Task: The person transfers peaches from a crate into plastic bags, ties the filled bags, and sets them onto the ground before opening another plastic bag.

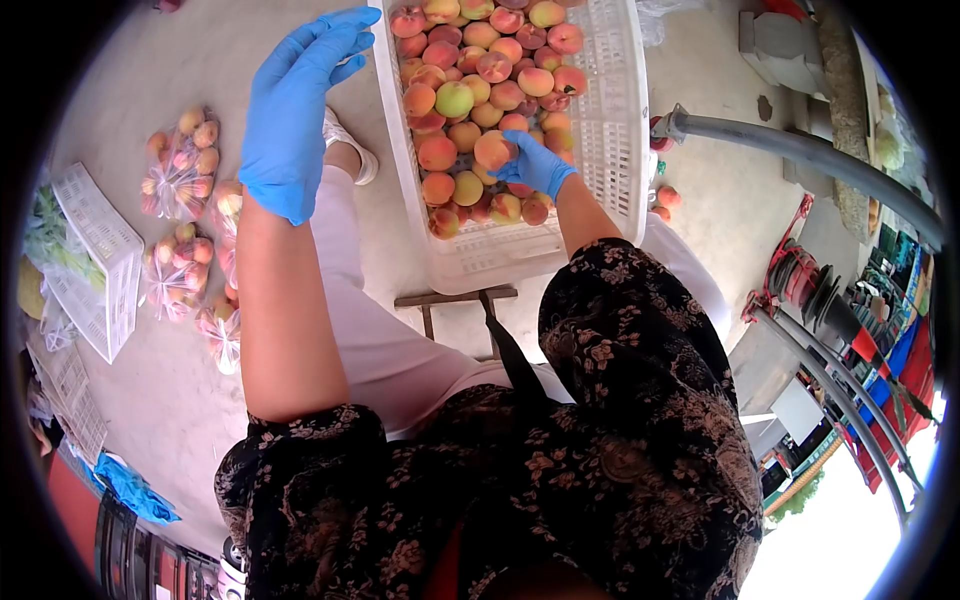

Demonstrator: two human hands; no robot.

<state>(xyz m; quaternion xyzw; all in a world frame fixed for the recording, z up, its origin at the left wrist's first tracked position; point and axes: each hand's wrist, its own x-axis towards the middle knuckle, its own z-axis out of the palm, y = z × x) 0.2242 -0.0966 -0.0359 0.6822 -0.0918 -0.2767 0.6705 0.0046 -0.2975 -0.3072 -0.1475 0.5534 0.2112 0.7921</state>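
A white plastic crate [612,130] full of red and yellow peaches stands in front of me. My right hand [540,165], in a blue glove, reaches into its near half. Its fingers curl round the right side of a peach [493,150] on top of the pile. To the left of the crate, my left hand [295,115], also gloved in blue, is raised with its fingers stretched out and the thumb apart. Nothing shows in it. A greenish peach [454,99] lies among the redder ones.
Several clear bags of peaches [180,180] sit on the concrete floor at left, near a tipped white crate [105,250] with leafy greens. A grey metal pole [800,155] juts in at right, with loose peaches [667,197] on the floor nearby.
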